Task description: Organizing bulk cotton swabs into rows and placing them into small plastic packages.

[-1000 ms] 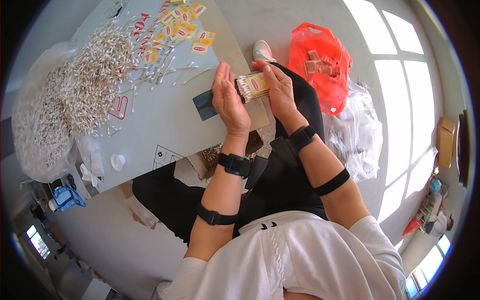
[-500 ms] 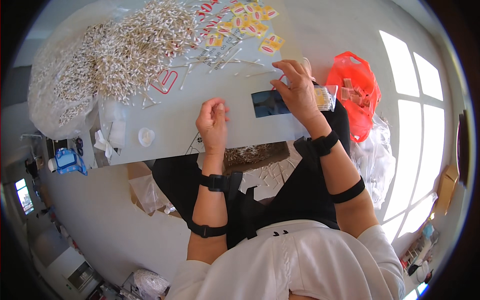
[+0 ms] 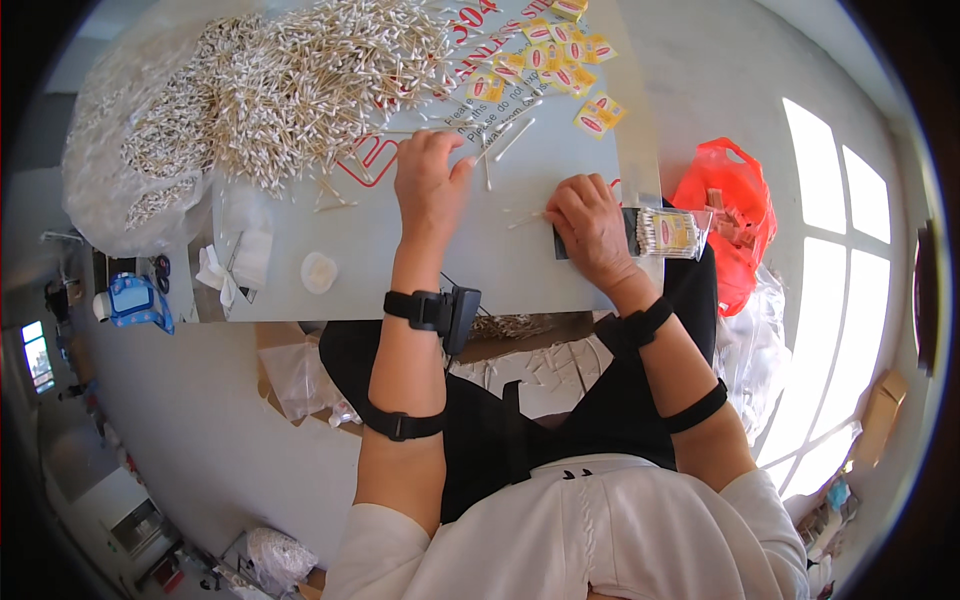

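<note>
My left hand (image 3: 428, 190) is over the tabletop at the near right edge of a big heap of cotton swabs (image 3: 290, 100). Its fingers bend forward, with the thumb apart from the index finger and nothing visible between them. My right hand (image 3: 592, 228) pinches a few cotton swabs (image 3: 524, 217), whose ends stick out leftward past the fingertips. Beneath that hand lies a dark flat sheet (image 3: 630, 228), mostly hidden. Right beside it, a clear bag of cotton swabs with a yellow card (image 3: 672, 234) rests at the table's right edge.
Yellow-and-white cards (image 3: 545, 58) lie scattered at the far right. A small white round dish (image 3: 319, 272) stands near the front edge. Off the table's right side hangs a red plastic bag (image 3: 725, 225); a box of swabs (image 3: 520, 335) sits below the front edge.
My left hand has moved farther out toward the swab heap. The right hand has come nearer, and its fingers have closed on a few cotton swabs. The whole view has shifted slightly.
</note>
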`<state>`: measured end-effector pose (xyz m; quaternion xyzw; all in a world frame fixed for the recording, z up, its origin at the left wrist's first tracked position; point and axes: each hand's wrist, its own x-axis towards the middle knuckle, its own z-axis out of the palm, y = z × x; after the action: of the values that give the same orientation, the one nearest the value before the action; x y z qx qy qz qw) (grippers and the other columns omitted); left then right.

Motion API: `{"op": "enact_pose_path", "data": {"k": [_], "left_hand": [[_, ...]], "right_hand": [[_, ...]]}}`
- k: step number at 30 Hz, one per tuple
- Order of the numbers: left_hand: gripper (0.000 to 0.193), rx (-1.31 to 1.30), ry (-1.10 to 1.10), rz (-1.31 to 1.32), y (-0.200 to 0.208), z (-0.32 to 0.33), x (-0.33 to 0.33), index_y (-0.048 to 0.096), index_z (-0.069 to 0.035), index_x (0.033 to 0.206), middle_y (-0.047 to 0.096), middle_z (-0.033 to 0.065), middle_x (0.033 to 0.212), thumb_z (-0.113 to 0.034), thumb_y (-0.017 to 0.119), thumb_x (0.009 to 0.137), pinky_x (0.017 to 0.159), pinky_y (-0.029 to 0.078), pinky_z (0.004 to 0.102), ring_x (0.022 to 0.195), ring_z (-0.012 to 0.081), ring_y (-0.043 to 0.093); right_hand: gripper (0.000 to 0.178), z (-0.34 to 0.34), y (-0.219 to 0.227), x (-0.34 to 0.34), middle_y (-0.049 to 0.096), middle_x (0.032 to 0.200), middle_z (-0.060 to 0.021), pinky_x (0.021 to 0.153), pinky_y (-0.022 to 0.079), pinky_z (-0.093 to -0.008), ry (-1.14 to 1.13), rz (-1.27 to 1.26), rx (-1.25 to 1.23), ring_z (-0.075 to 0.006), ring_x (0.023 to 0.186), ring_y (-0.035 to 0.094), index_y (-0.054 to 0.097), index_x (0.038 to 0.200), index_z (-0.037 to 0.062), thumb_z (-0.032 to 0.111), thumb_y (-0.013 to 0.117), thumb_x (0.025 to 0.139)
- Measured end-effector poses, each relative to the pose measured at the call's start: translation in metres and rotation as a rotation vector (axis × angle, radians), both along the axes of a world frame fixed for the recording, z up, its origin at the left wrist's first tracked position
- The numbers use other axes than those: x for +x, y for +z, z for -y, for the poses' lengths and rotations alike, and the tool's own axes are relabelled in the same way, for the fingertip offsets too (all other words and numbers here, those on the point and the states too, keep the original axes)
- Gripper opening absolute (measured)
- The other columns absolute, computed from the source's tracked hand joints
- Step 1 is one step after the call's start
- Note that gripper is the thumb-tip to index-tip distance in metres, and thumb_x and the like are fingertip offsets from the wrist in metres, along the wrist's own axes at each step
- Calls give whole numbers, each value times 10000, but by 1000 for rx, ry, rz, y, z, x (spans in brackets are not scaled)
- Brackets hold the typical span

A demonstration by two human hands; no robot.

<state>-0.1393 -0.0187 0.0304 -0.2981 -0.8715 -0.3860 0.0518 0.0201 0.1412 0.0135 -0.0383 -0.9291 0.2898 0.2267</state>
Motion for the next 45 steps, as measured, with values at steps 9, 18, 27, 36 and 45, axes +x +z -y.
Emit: {"op": "enact_pose_path", "data": {"k": [9,18,27,36,45], "left_hand": [[168,-393,26,-20,-6,-40,32,626,-21,886,620,128,931,-116,725,788,818,468,440,947,340,577],[171,-183,-187,123,4,-31,42,601,-21,868,603,132,900,-80,725,766,768,469,441,906,335,566],[85,-445,-148,-326,-4,-72,-13,644,-28,854,618,132,892,-28,601,780,732,468,430,905,316,573],[115,-325,-238,-213,8,-27,20,558,-43,813,579,113,868,12,646,763,752,461,435,876,326,551],[177,-471,-643,58,31,38,117,545,-29,847,549,119,859,16,673,734,759,461,424,879,334,544]], "right_hand": [[175,13,1,17,567,984,-66,817,429,-407,5,41,-52,-293,930,529,584,870,75,92,710,749],[188,7,6,20,567,987,-85,838,425,-413,7,75,-100,-304,941,528,580,881,65,99,710,749],[272,-32,10,12,556,1080,-162,920,420,-476,-639,-88,-131,-389,1015,522,572,1001,26,62,709,770],[180,-42,3,-13,606,939,-144,817,510,-433,-320,32,-22,-369,954,596,613,922,48,-54,558,784],[208,-19,-5,-21,616,958,-124,796,523,-418,-56,-10,-193,-353,931,613,621,972,42,-40,618,780]]}}
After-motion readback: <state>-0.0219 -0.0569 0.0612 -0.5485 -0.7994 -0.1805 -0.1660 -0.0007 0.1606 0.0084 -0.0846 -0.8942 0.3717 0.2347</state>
